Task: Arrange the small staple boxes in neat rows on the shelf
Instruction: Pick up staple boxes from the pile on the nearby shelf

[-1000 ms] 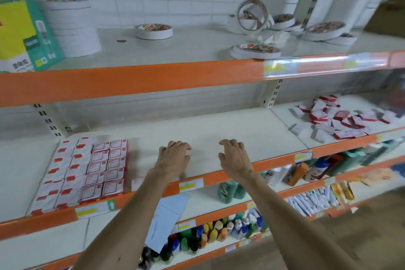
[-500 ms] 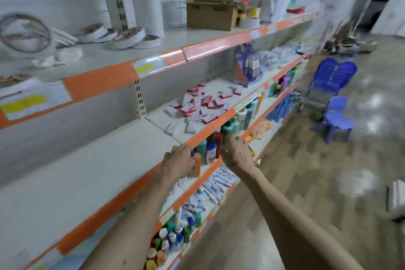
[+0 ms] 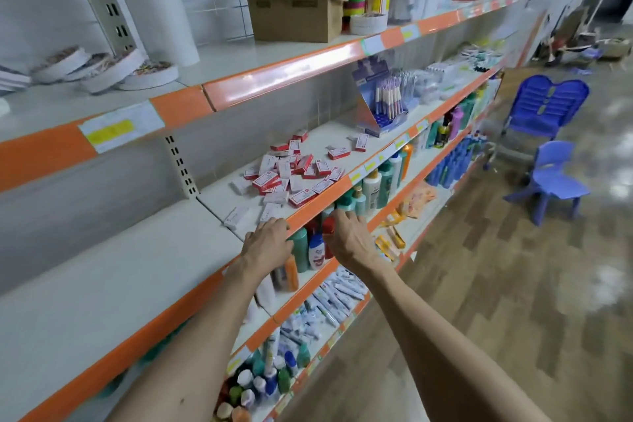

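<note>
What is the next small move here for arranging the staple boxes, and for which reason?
Probably move the left grip forward to the nearest loose box and take it. It rests at the shelf edge, holding nothing, and the staple boxes lie jumbled just beyond.

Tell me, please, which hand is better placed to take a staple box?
Probably the left hand: at the shelf edge beside the nearest boxes; the right hand is lower, before bottles.

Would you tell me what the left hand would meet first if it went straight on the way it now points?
Probably the nearest white staple box just beyond the left hand, before the scattered pile; depth is unclear.
</note>
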Action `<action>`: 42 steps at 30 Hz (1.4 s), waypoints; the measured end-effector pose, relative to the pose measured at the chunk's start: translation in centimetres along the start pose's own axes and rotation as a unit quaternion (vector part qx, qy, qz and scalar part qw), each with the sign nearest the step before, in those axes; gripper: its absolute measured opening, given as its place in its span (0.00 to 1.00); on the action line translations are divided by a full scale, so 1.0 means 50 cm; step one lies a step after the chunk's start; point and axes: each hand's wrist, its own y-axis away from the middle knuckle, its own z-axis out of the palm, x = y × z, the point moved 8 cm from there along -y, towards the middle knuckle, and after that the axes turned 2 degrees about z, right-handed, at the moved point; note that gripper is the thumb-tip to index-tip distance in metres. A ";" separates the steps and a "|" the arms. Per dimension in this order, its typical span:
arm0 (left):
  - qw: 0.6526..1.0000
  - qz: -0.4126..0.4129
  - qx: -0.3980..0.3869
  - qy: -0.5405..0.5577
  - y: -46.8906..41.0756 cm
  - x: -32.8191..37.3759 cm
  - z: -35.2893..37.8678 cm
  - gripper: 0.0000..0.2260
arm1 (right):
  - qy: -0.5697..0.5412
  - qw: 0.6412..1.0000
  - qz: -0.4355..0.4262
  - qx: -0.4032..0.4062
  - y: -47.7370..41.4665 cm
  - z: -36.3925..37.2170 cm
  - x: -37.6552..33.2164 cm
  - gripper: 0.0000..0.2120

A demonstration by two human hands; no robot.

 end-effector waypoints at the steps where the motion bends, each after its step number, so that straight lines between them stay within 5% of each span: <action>1: 1.000 -0.004 -0.001 0.000 -0.010 -0.002 0.004 0.16 | -0.002 1.000 0.001 -0.006 -0.012 0.005 0.006 0.14; 23: 0.960 -0.271 0.052 0.054 -0.161 -0.321 0.037 0.20 | 0.083 0.972 -0.170 -0.143 -0.370 0.191 -0.121 0.21; 42: 0.934 -0.347 0.074 0.046 -0.178 -0.321 0.051 0.18 | 0.181 0.946 -0.236 -0.130 -0.440 0.254 -0.139 0.14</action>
